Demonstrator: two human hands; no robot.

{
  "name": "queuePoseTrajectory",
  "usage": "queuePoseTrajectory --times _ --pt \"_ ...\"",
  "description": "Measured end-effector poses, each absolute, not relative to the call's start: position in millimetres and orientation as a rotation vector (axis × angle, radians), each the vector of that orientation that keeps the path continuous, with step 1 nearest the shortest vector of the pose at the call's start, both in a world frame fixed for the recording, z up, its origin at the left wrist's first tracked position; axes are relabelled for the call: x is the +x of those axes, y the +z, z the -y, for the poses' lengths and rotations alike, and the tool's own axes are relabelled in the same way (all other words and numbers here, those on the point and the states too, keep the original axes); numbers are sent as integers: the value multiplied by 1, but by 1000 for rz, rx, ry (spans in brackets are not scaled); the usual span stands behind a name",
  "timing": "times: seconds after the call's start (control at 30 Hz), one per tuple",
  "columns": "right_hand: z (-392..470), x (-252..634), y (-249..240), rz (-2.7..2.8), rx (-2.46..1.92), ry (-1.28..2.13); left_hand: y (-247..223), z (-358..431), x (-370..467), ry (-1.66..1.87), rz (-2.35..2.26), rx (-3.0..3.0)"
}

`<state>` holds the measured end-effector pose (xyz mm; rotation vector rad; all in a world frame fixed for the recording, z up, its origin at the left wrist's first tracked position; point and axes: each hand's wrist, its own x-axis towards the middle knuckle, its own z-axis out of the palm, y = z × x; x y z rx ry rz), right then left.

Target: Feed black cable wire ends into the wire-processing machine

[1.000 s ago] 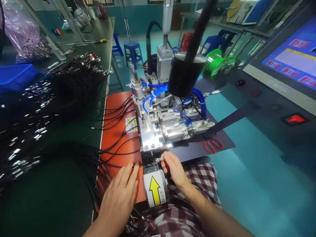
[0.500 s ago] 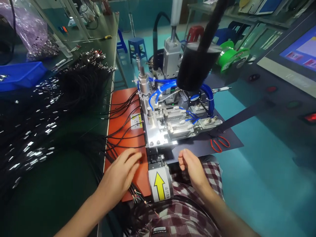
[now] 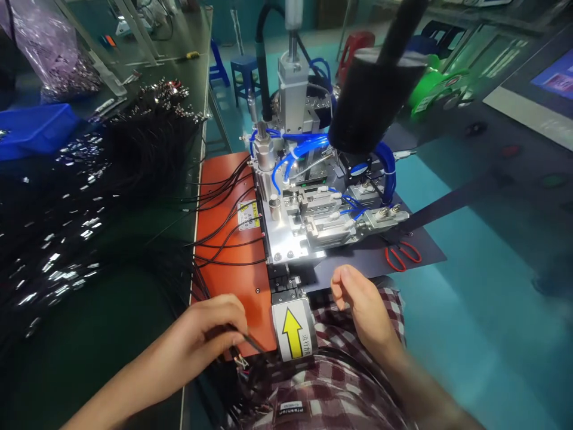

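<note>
My left hand (image 3: 215,331) is over the near end of the orange-red plate (image 3: 233,280), thumb and fingers pinched on a black cable (image 3: 254,342). Just below it, stripped cable ends with thin coloured wires (image 3: 242,362) hang near my lap. My right hand (image 3: 358,298) is curled closed above my checked clothing, with nothing visible in it. Between the hands lies a guard with a yellow arrow (image 3: 293,331). Several black cables (image 3: 224,243) cross the plate, their ends along the edge of the metal machine (image 3: 286,236).
A large heap of black cables (image 3: 138,143) covers the bench on the left, beside a blue bin (image 3: 36,128). Red-handled scissors (image 3: 403,255) lie on the dark base plate at right. A black cylinder (image 3: 376,101) hangs over the machine; a green spool (image 3: 432,86) stands behind.
My left hand has moved down and left toward the loose cable ends, and its fingers have closed on a cable. My right hand has shifted slightly right, still curled. The view has shifted a little.
</note>
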<state>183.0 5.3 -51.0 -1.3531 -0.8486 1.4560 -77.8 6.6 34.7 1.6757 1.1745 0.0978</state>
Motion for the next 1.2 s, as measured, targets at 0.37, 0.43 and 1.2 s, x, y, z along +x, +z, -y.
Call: queuePoseTrajectory --times 0.37,0.43,1.2 --pt "9 165 -27 1300 -1259 1484 11 6 -60 293 -1496 1757" --pt "9 162 -25 1348 -1294 1422 17 4 -49 297 -1429 1847" --pt "4 169 -29 1773 -1288 692 12 -8 2 415 -1238 1609"
